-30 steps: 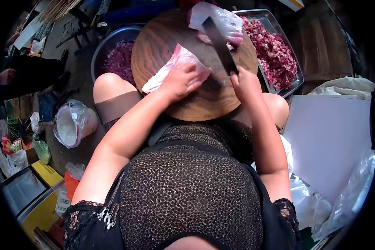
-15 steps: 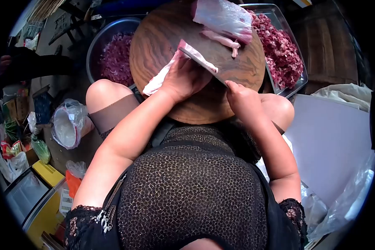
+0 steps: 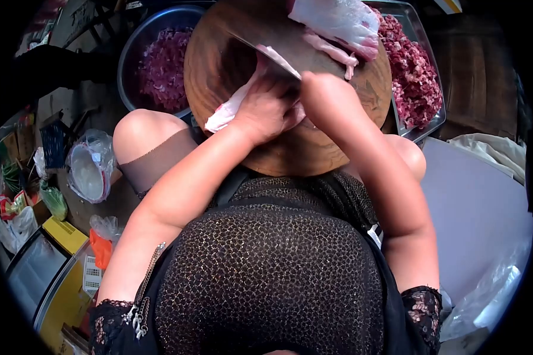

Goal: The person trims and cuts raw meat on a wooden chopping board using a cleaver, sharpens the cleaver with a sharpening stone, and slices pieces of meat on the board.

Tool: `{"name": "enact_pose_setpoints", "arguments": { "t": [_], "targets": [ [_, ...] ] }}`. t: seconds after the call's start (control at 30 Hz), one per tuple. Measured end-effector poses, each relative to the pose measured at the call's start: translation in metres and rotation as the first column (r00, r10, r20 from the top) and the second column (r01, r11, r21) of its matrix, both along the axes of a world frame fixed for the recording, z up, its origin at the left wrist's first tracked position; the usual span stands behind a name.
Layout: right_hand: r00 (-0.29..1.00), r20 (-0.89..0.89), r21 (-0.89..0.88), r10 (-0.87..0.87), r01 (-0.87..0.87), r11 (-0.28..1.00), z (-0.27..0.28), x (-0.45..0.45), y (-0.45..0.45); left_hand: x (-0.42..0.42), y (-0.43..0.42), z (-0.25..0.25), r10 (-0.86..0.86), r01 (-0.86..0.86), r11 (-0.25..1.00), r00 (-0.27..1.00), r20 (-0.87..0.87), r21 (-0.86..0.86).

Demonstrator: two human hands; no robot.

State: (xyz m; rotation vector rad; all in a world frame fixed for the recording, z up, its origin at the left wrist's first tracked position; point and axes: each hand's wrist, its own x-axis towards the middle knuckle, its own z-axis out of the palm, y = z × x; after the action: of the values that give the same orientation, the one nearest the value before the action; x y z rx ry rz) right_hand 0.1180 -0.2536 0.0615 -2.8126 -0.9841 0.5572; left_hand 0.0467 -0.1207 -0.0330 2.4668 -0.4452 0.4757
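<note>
My left hand [image 3: 262,113] presses down on a pale, fatty strip of raw meat [image 3: 225,115] on the round wooden chopping board [image 3: 314,151]. Its fingers are curled over the strip, and part of the meat is covered by the hand. In my right hand [image 3: 326,89] is the handle of a knife, hidden in the closed fist. The knife blade [image 3: 266,53] slants up and left across the strip's far end, just beyond my left fingers. Farther back on the board lie a larger slab of meat [image 3: 340,23] and a thin pinkish scrap [image 3: 331,50].
A metal bowl [image 3: 126,77] with chopped meat stands left of the board. To the right is a metal tray [image 3: 438,115] heaped with minced meat. A plastic-lined bucket [image 3: 89,171] is at left, a pale grey panel [image 3: 474,201] at right.
My right hand has moved forward and left, carrying the knife farther across the far end of the strip. My left hand stays on the meat.
</note>
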Motion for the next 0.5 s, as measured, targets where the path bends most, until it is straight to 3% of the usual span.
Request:
{"name": "enact_pose_setpoints", "arguments": {
  "t": [0.1, 0.13, 0.2, 0.27, 0.4, 0.5],
  "targets": [
    [0.999, -0.038, -0.017, 0.023, -0.023, 1.0, -0.007, 0.032, 0.039, 0.005, 0.002, -0.004, -0.028, 0.026, 0.999, 0.999, -0.04, -0.038],
    [0.996, -0.072, -0.052, 0.054, -0.058, 0.997, -0.005, 0.045, 0.047, 0.003, -0.001, -0.003, -0.011, 0.011, 1.0, 0.999, 0.034, 0.0],
    [0.993, 0.091, 0.294, -0.072, 0.042, 0.955, -0.025, 0.062, 0.033, -0.007, 0.0, 0.001, -0.018, 0.017, 0.999, 0.999, -0.048, -0.032],
    [0.953, 0.125, 0.283, -0.276, 0.233, 0.93, -0.015, 0.06, 0.021, -0.008, 0.0, -0.001, -0.005, 0.006, 0.999, 1.0, 0.011, -0.05],
    [0.98, 0.125, 0.438, -0.152, 0.083, 0.895, 0.009, 0.01, -0.042, -0.006, -0.003, -0.004, -0.014, 0.012, 0.999, 0.998, 0.054, 0.039],
    [0.976, -0.007, 0.175, -0.217, 0.215, 0.961, 0.018, -0.042, -0.09, -0.005, -0.003, 0.002, -0.019, 0.011, 0.998, 0.99, 0.137, 0.054]
  ]
}}
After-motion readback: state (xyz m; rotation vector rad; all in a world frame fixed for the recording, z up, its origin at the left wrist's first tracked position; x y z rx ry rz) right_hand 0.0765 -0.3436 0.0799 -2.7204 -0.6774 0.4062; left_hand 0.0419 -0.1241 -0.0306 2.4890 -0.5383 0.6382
